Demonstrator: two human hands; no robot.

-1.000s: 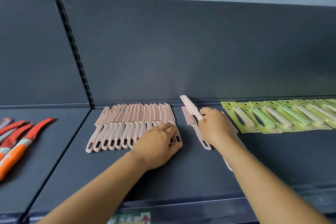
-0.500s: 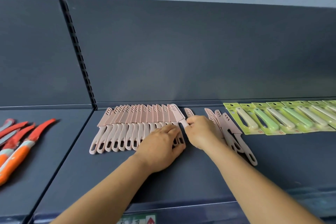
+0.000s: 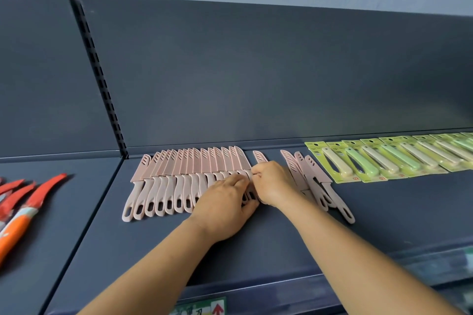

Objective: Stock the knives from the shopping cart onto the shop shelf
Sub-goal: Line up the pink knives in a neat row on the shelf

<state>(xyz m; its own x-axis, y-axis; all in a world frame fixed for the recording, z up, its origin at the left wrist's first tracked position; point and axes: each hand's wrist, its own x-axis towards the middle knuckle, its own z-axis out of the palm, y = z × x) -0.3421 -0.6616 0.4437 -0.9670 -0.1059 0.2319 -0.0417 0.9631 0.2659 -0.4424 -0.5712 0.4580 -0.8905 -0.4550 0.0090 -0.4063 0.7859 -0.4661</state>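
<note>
Hands (both) on pink knives, dark shelf

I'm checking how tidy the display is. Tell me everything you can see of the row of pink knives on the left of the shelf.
The row of pink knives lies flat on the dark shelf, overlapped like a fan, sheathed blades pointing to the back panel, slotted handles toward the front edge. They look like matte plastic, and the sheaths have slanted vent slits. The left hand rests on the handles at the row's right end, and the right hand meets it there, fingers curled.
</note>
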